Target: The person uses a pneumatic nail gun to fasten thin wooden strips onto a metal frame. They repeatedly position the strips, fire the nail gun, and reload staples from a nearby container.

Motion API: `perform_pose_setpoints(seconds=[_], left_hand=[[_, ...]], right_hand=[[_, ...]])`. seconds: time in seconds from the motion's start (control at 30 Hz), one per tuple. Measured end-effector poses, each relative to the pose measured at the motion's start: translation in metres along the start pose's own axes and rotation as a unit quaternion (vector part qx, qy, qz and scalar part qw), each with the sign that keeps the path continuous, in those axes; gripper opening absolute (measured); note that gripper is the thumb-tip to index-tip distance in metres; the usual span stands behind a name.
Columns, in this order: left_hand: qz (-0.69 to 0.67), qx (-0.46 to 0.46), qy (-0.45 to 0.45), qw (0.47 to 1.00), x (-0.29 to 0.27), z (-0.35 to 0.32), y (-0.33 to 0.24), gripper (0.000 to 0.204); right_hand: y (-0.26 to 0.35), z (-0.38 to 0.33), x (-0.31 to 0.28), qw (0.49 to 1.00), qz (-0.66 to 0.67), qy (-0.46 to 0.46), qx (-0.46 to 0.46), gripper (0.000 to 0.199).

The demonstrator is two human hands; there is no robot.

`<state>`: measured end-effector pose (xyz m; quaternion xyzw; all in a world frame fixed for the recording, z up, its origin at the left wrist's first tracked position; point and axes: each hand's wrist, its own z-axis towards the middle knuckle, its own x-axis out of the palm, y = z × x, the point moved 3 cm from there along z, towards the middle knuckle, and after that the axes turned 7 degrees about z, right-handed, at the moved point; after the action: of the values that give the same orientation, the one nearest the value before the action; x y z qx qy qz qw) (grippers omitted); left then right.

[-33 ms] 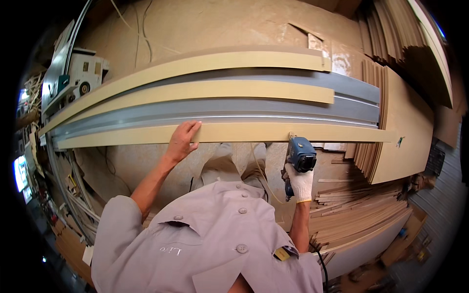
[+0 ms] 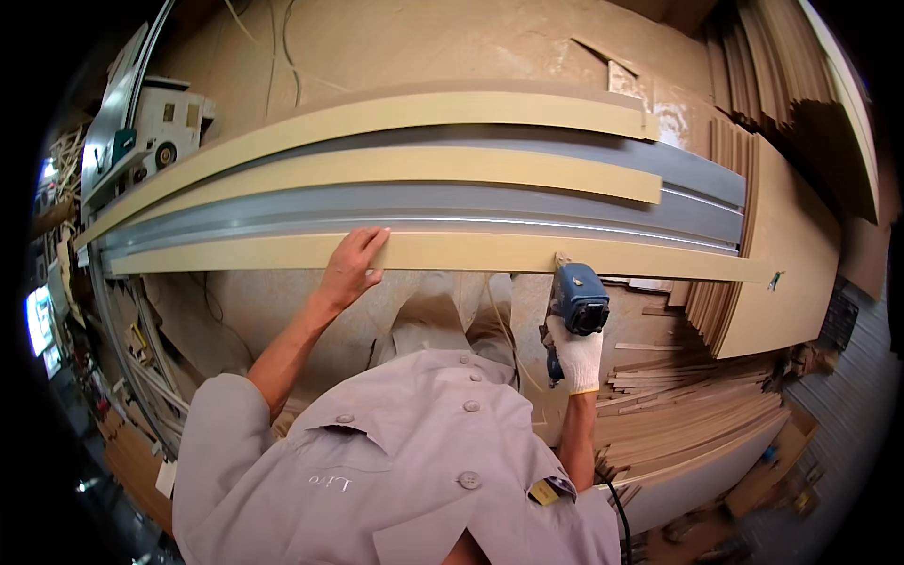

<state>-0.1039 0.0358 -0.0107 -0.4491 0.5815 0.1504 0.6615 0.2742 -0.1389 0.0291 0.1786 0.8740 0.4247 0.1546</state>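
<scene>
A long tan board strip lies along the near edge of a grey metal bench. My left hand, bare, rests flat on the strip near its middle with fingers spread. My right hand, in a white glove, grips a blue power tool from below. The tool's top touches the strip's near edge, to the right of my left hand. Two more tan strips lie further back on the bench. A cable runs down by my right arm.
A pile of thin wood offcuts sits at the lower right. Upright panels lean at the upper right, with a wide tan board beside the bench end. A white machine stands at the far left.
</scene>
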Motion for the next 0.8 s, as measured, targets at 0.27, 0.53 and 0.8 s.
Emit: perform_pose_setpoints(seconds=[0.27, 0.53, 0.8], left_hand=[[0.002, -0.026, 0.005, 1.000, -0.001, -0.002, -0.001, 0.073], [-0.016, -0.029, 0.016, 0.999, -0.006, 0.004, -0.003, 0.071], [-0.021, -0.048, 0.004, 0.999, -0.003, -0.004, -0.005, 0.071]], right_hand=[[0.007, -0.015, 0.071, 0.982, -0.177, 0.068, 0.005, 0.044], [0.013, -0.027, 0.072, 0.970, -0.238, 0.052, -0.004, 0.042], [0.003, -0.022, 0.069, 0.960, -0.268, 0.084, -0.013, 0.056]])
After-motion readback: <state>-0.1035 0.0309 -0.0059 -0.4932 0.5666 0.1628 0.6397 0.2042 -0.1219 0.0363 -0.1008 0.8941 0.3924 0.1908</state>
